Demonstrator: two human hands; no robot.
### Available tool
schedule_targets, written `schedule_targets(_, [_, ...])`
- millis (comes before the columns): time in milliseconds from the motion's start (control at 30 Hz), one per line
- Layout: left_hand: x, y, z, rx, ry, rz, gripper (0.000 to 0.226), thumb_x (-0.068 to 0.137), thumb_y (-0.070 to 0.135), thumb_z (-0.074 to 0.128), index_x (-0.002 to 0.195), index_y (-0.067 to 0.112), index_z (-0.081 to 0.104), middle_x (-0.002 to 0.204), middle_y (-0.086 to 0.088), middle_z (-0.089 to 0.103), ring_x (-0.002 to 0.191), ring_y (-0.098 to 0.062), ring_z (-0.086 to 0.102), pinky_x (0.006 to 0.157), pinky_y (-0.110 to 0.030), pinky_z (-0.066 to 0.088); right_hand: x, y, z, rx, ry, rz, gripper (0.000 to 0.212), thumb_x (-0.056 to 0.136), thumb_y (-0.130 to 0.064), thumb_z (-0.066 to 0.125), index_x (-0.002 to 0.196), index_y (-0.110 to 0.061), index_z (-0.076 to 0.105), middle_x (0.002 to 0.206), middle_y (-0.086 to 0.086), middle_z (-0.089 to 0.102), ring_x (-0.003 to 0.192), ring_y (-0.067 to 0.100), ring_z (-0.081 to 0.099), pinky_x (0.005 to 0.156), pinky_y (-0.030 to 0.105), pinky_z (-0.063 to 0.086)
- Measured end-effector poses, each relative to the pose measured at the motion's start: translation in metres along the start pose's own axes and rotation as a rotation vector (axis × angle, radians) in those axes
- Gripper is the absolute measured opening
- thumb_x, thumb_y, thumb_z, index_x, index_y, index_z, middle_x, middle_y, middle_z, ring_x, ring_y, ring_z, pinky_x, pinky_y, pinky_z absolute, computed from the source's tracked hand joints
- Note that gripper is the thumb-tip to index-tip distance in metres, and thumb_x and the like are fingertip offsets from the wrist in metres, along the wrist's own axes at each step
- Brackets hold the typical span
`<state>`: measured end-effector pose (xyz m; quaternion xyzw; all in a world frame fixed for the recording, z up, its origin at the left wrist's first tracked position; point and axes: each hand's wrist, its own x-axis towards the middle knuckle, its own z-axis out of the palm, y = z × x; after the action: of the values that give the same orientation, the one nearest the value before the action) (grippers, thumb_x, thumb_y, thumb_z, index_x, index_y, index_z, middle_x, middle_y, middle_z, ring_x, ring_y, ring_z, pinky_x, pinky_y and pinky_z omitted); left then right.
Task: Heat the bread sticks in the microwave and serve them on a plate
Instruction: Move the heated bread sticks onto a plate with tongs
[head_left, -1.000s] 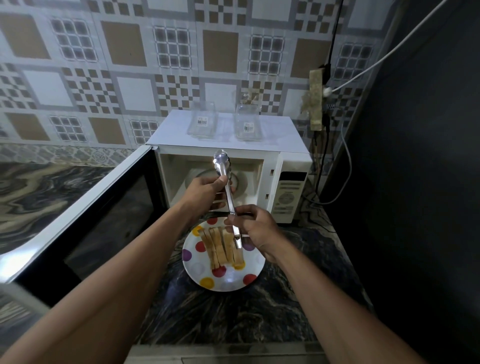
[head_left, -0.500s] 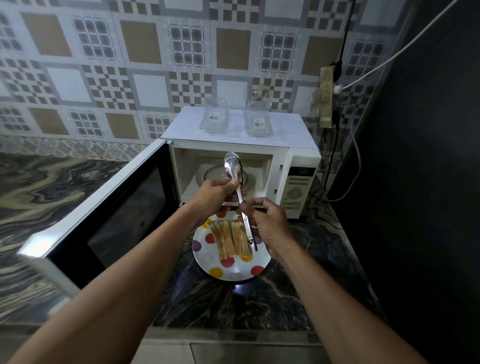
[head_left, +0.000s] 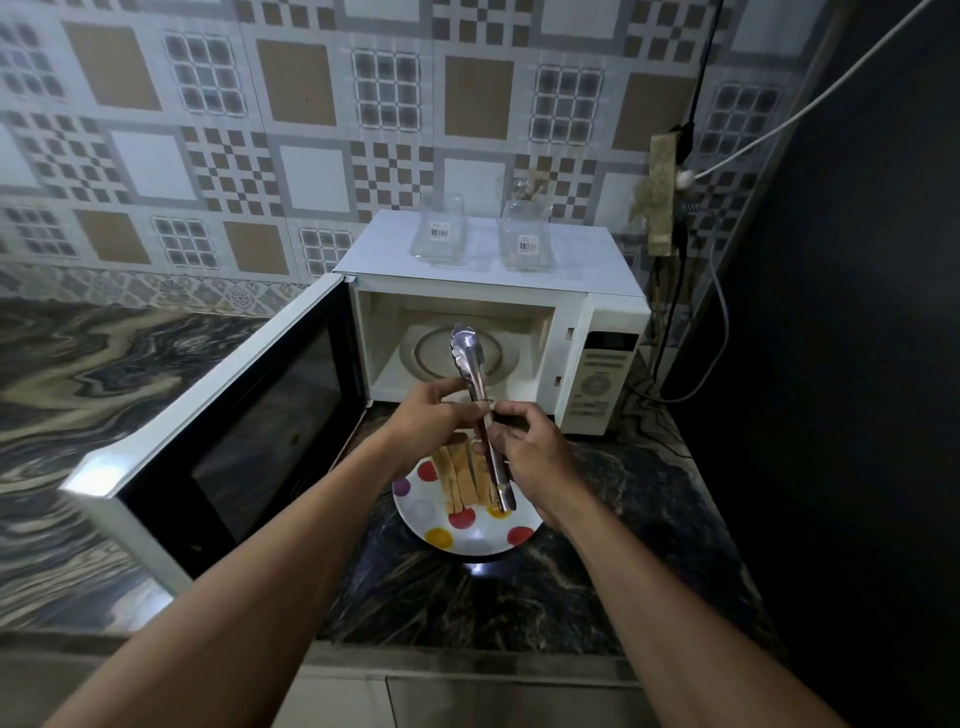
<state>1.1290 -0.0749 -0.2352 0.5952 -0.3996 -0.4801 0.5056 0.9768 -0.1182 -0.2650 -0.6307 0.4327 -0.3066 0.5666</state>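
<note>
Several tan bread sticks lie side by side on a white plate with coloured dots, on the dark counter in front of the microwave. Both hands hold metal tongs above the plate, the scalloped tips pointing toward the microwave cavity. My left hand grips the tongs near the middle. My right hand holds the handle end. The tongs are closed with nothing between the tips. The microwave door stands wide open to the left, and the glass turntable inside is bare.
Two clear glass containers with labels stand on top of the microwave. A power strip and cables hang on the tiled wall at right. A dark wall closes off the right side. Marbled counter extends left behind the open door.
The camera view has shifted, so the microwave sits lower in frame. My left hand slid down the tongs toward my right hand; the tongs stay above the plate.
</note>
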Motion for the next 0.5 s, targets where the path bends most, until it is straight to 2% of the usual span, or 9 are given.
schedule_targets(67, [0.002, -0.002, 0.000, -0.046, 0.049, -0.004, 0.026, 0.094, 0.009, 0.065, 0.119, 0.015, 0.066, 0.092, -0.008, 0.076, 0.080, -0.017, 0.072, 0.076, -0.031, 0.056, 0.004, 0.004, 0.000, -0.012, -0.006, 0.013, 0.018, 0.087, -0.032, 0.061, 0.103, -0.038, 0.062, 0.100, -0.002, 0.075, 0.089, 0.020, 0.073, 0.086, 0.053, 0.056])
schedule_targets(133, [0.003, -0.005, -0.002, -0.053, 0.096, -0.019, 0.029, 0.094, 0.006, 0.064, 0.124, 0.009, 0.063, 0.088, -0.011, 0.074, 0.076, -0.021, 0.072, 0.069, -0.033, 0.056, 0.005, 0.004, 0.001, -0.079, 0.014, 0.011, 0.018, 0.087, -0.034, 0.058, 0.104, -0.036, 0.062, 0.108, -0.002, 0.072, 0.095, 0.019, 0.070, 0.091, 0.052, 0.055])
schedule_targets(200, [0.003, -0.009, -0.006, -0.002, 0.140, -0.020, 0.027, 0.095, 0.007, 0.063, 0.122, 0.010, 0.062, 0.089, -0.012, 0.075, 0.079, -0.026, 0.074, 0.065, -0.034, 0.058, 0.006, 0.005, -0.002, -0.207, 0.041, -0.008, 0.022, 0.096, -0.030, 0.052, 0.117, -0.032, 0.058, 0.123, 0.002, 0.065, 0.099, 0.018, 0.063, 0.095, 0.047, 0.052])
schedule_targets(300, [0.000, -0.017, -0.014, 0.108, 0.216, -0.009, 0.022, 0.094, 0.013, 0.064, 0.113, 0.023, 0.064, 0.092, -0.008, 0.078, 0.090, -0.037, 0.074, 0.077, -0.052, 0.062, 0.008, 0.010, -0.011, -0.441, 0.062, -0.014, 0.040, 0.102, -0.026, 0.044, 0.142, -0.022, 0.046, 0.143, 0.005, 0.051, 0.122, 0.024, 0.054, 0.104, 0.044, 0.045])
schedule_targets(367, [-0.003, -0.024, -0.019, 0.183, 0.268, -0.012, 0.017, 0.093, 0.014, 0.063, 0.102, 0.028, 0.068, 0.085, -0.001, 0.078, 0.084, -0.039, 0.073, 0.073, -0.057, 0.061, 0.011, 0.016, -0.016, -0.616, 0.021, -0.007, 0.050, 0.103, -0.026, 0.041, 0.152, -0.020, 0.032, 0.156, 0.004, 0.035, 0.140, 0.025, 0.039, 0.113, 0.041, 0.035])
schedule_targets(433, [-0.006, -0.030, -0.022, 0.274, 0.320, -0.020, 0.019, 0.092, 0.015, 0.064, 0.092, 0.032, 0.071, 0.080, 0.004, 0.076, 0.077, -0.036, 0.073, 0.067, -0.056, 0.061, 0.017, 0.023, -0.019, -0.744, -0.023, -0.006, 0.057, 0.104, -0.024, 0.038, 0.157, -0.016, 0.020, 0.164, 0.007, 0.015, 0.150, 0.024, 0.016, 0.121, 0.041, 0.021])
schedule_targets(500, [-0.009, -0.035, -0.024, 0.350, 0.355, -0.031, 0.014, 0.092, 0.017, 0.065, 0.102, 0.025, 0.073, 0.083, 0.001, 0.076, 0.078, -0.032, 0.074, 0.069, -0.053, 0.061, 0.025, 0.032, -0.021, -0.833, -0.057, -0.006, 0.061, 0.104, -0.022, 0.038, 0.158, -0.013, 0.011, 0.165, 0.011, 0.003, 0.152, 0.025, 0.003, 0.123, 0.042, 0.012])
